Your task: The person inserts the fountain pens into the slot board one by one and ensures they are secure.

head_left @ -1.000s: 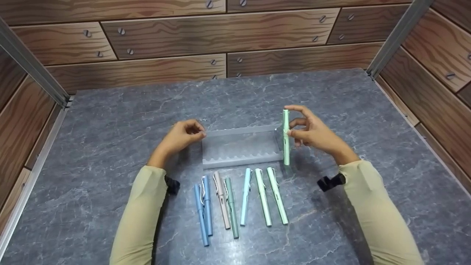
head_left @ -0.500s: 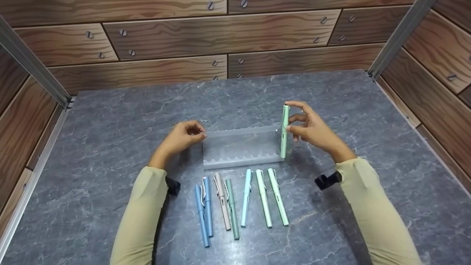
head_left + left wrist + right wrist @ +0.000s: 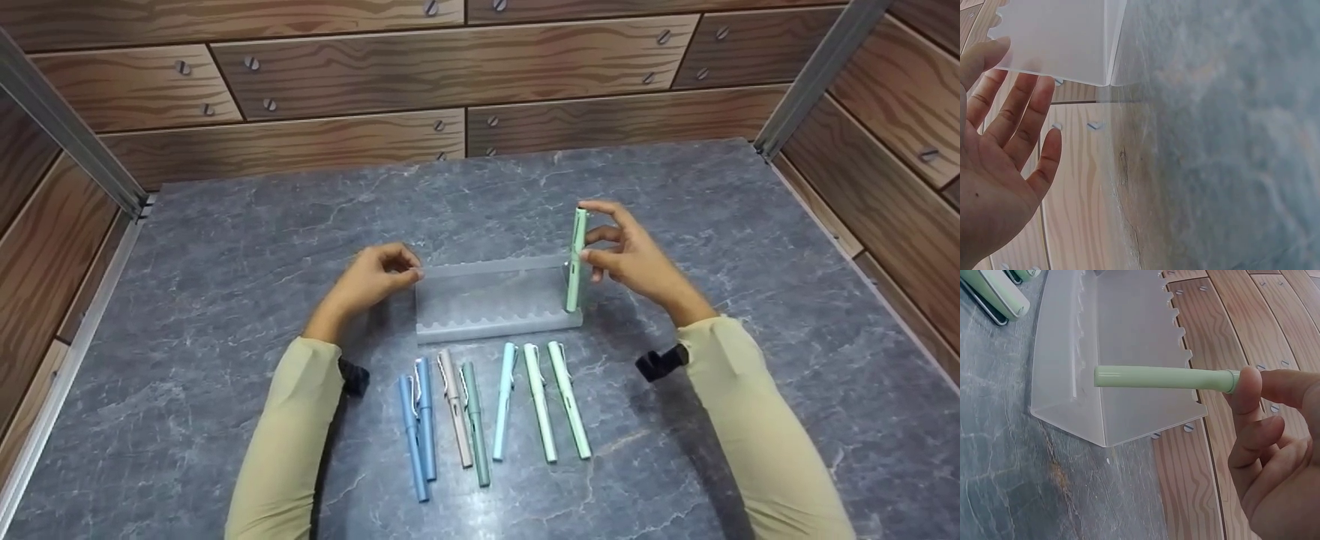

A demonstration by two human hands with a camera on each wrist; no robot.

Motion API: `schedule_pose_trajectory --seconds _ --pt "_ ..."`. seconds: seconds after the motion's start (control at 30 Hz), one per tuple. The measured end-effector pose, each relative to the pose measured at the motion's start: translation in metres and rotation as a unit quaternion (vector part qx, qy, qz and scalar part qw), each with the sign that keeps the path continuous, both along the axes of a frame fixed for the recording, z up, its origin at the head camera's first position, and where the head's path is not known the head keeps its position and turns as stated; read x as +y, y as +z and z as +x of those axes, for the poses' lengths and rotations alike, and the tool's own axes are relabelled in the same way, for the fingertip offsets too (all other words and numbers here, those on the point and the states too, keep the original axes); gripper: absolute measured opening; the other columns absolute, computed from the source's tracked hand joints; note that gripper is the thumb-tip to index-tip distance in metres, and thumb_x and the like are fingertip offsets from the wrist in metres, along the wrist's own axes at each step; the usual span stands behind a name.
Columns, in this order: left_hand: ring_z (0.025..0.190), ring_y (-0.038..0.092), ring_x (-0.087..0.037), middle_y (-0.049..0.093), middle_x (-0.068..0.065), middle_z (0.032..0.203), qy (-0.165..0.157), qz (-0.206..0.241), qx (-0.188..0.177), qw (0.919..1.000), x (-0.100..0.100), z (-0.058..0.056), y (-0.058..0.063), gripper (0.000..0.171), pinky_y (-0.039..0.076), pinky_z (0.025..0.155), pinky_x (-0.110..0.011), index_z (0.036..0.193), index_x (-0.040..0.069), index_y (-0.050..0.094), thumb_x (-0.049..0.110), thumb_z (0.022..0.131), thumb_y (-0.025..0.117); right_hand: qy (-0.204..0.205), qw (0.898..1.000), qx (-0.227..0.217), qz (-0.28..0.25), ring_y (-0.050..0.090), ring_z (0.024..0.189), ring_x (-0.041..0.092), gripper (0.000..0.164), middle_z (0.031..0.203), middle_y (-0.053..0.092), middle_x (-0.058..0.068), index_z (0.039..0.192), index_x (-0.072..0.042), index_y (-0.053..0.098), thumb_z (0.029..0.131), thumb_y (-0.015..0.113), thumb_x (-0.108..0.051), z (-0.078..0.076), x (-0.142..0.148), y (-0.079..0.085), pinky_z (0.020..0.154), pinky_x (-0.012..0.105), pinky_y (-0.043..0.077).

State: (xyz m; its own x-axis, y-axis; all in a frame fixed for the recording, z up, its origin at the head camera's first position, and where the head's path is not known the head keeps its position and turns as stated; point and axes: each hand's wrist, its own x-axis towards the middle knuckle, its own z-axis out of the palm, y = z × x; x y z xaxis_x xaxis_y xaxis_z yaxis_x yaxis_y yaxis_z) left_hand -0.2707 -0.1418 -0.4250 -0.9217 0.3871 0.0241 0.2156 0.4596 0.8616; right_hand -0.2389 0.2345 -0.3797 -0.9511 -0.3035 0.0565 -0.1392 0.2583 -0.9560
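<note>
A frosted clear plastic pen rack (image 3: pixel 495 328) with scalloped notches along its edges stands mid-table. My left hand (image 3: pixel 373 274) pinches its left end; the left wrist view shows the thumb on one side of the panel (image 3: pixel 1055 45) and fingertips behind it. My right hand (image 3: pixel 634 255) pinches a light green capped pen (image 3: pixel 574 262) between thumb and fingers, index finger at its top. The pen stands nearly upright, slightly tilted, at the rack's right end in the head view. In the right wrist view the pen's lower end (image 3: pixel 1129 377) overlaps the rack near its inner fold.
Several pens lie in front of the rack: two blue (image 3: pixel 413 442) (image 3: pixel 425 412), a taupe one (image 3: pixel 455 412), a dark green one (image 3: pixel 476 427), a light blue one (image 3: pixel 504 405) and two light green (image 3: pixel 539 405) (image 3: pixel 570 405). Wood-print walls (image 3: pixel 450 67) enclose the grey marbled table (image 3: pixel 225 240).
My right hand has carried the light green pen left and farther back, from beside the rack's right end to over it. The left hand keeps its grip on the rack.
</note>
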Motion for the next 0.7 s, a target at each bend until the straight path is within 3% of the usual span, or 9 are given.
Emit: schedule_pose_trajectory --seconds 0.7 --pt "0.091 0.06 -0.018 0.067 -0.008 0.096 0.004 -0.009 0.01 0.9999 -0.0005 -0.0023 -0.0006 0.012 0.047 0.08 -0.029 0.094 0.006 0.067 0.015 0.088 0.068 -0.006 1.0 -0.001 -0.002 0.059 0.054 0.014 0.062 0.099 0.059 0.009 0.141 -0.023 0.04 0.089 0.062 0.004 -0.0023 -0.0033 -0.0063 0.047 0.021 0.041"
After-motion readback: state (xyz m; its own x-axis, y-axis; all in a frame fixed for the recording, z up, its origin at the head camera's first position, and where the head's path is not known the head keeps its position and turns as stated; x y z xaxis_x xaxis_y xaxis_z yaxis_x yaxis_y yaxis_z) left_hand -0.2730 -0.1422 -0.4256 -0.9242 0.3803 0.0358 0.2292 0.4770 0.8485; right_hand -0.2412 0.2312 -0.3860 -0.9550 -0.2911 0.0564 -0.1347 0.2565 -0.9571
